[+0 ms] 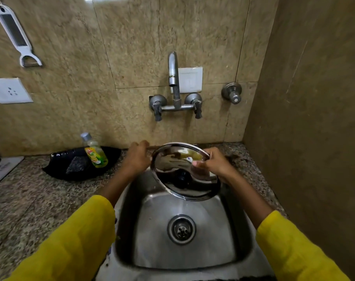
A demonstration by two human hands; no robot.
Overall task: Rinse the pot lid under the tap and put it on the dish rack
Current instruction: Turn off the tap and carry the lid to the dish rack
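A round shiny steel pot lid (pixel 172 169) with a dark knob is held tilted over the back of the steel sink (pixel 229 250). My left hand (pixel 137 157) grips its left rim and my right hand (pixel 215 162) grips its upper right rim. The tap (pixel 173 76) juts from the wall above the lid, and no water shows at its spout. No dish rack is in view.
A black tray (pixel 59 169) on the granite counter at left holds a green dish-soap bottle (pixel 94 153) and a scrubber. Two tap handles (pixel 157 110) flank the spout base, with another valve (pixel 232 94) at right. A wall closes the right side. A peeler (pixel 16 37) hangs top left.
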